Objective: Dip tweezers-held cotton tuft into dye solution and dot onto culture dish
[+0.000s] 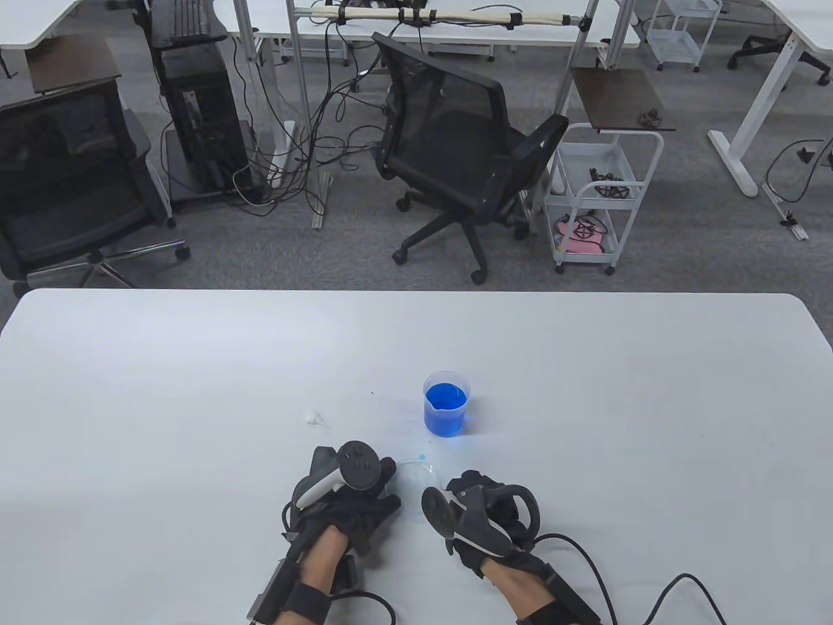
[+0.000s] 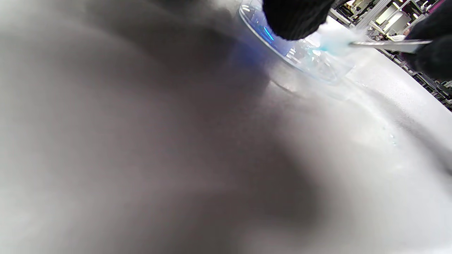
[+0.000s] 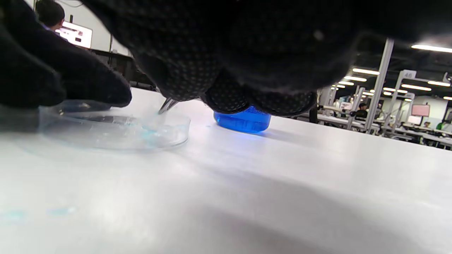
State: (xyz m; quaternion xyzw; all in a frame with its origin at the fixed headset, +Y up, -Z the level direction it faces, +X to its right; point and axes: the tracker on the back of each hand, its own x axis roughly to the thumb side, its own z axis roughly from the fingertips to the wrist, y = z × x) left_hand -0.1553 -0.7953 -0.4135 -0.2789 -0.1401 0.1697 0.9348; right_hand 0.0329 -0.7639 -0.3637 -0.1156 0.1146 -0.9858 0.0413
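Observation:
A clear culture dish [image 1: 414,475] lies on the white table [image 1: 195,390] between my two hands. My left hand [image 1: 355,498] rests at its left rim, fingers touching the dish [image 2: 310,63]. My right hand [image 1: 481,514] grips metal tweezers [image 2: 388,45] that pinch a cotton tuft [image 2: 333,40] stained pale blue, held over the dish. The tweezers' tip [image 3: 166,105] points down toward the dish [image 3: 116,130]. A small beaker of blue dye [image 1: 446,403] stands just beyond the dish; it shows behind my right fingers [image 3: 243,121].
A loose white cotton tuft [image 1: 316,417] lies on the table left of the beaker. Faint blue drops mark the table near the dish [image 1: 422,456]. Cables run from both wrists off the bottom edge. Office chairs and a cart stand beyond the table's far edge.

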